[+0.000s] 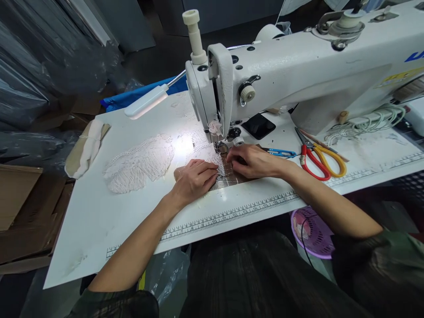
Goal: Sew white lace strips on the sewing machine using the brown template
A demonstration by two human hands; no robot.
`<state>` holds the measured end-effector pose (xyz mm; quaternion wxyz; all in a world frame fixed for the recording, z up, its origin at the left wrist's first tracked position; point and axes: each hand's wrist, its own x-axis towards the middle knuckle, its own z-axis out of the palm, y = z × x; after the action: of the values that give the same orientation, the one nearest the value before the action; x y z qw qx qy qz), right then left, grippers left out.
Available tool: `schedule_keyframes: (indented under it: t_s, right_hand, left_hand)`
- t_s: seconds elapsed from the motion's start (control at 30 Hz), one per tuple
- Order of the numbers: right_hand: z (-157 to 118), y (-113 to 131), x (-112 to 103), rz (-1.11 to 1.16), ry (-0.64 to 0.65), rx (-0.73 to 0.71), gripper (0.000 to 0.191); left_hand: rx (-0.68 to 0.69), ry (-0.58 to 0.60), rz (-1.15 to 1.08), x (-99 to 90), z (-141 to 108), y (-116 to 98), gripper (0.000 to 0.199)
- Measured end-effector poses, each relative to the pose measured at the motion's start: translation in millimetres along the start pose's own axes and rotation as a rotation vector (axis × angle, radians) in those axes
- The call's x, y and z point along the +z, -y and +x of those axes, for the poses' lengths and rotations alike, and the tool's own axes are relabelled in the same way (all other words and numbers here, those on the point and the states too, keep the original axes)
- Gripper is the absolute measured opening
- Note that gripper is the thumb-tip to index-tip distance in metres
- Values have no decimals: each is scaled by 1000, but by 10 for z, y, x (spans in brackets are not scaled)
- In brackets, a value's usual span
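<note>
A strip of white lace (206, 153) lies under the presser foot (221, 149) of a white sewing machine (203, 99). My left hand (198, 176) is closed on the near side of this lace, fingers together at its edge just in front of the foot. My right hand (253, 160) is on the other side of the foot, fingers curled and pinched low over the needle plate area; whatever is between those fingertips is hidden. Left of the machine, a gathered white lace piece (141, 161) is spread on the white table (132, 221).
Red-and-yellow scissors (320, 160), a blue thread snipper (281, 153) and a black phone (259, 126) lie right of my hands. A lamp (146, 102) lights the left side. A printed ruler (228, 216) runs along the front edge. A purple basket (313, 234) sits below.
</note>
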<state>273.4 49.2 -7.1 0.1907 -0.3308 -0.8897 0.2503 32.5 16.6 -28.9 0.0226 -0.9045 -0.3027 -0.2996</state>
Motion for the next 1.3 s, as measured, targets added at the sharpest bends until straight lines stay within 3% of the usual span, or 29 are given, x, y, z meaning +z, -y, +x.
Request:
schedule_keyframes:
  t_s: [0.13,0.27,0.63,0.9,1.3]
  right_hand:
    - [44,-135,80,0,-161,85,20]
    - [-4,-155,172,32,-230,64,19]
    - [-65,-174,244,-134,-161,-77,35]
    - [-61,-154,245,-165,-157,-78,38]
    - [-77,-113,231,-162,-122,-84,37]
  left_hand:
    - [32,-5,-13,-17,-12,26,12]
    - [-17,-113,-113,-32,-1,23,8]
    - [19,5,-6,-2,-1,37,16]
    - [-2,57,-33,-22,-2,28,14]
    - [137,108,105,-74,45,-1,16]
